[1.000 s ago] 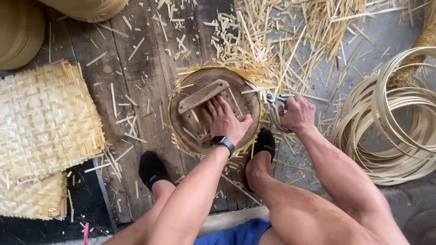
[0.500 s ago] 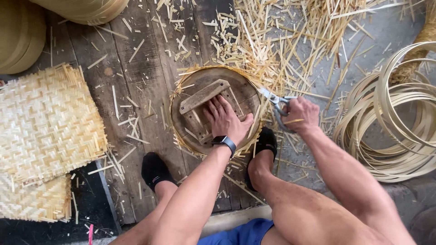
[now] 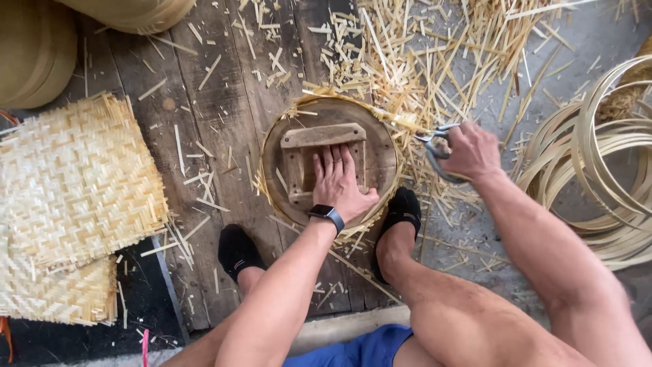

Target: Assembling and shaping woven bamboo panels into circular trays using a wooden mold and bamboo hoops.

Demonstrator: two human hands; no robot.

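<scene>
Left hand (image 3: 339, 183) is pressed flat, fingers together, on a round wooden form (image 3: 324, 126) with a block handle, sitting on the plank floor (image 3: 224, 102) between the two black-socked feet, woven bamboo poking out around its rim. Right hand (image 3: 471, 151) is curled tight around the scissors (image 3: 431, 144) at the disc's right edge, blades pointing into the strips there (can't tell if they're actually biting anything). Woven mats (image 3: 75, 183) are stacked off to the left, bamboo hoops (image 3: 598, 156) to the right, cut slivers (image 3: 421, 61) everywhere.
</scene>
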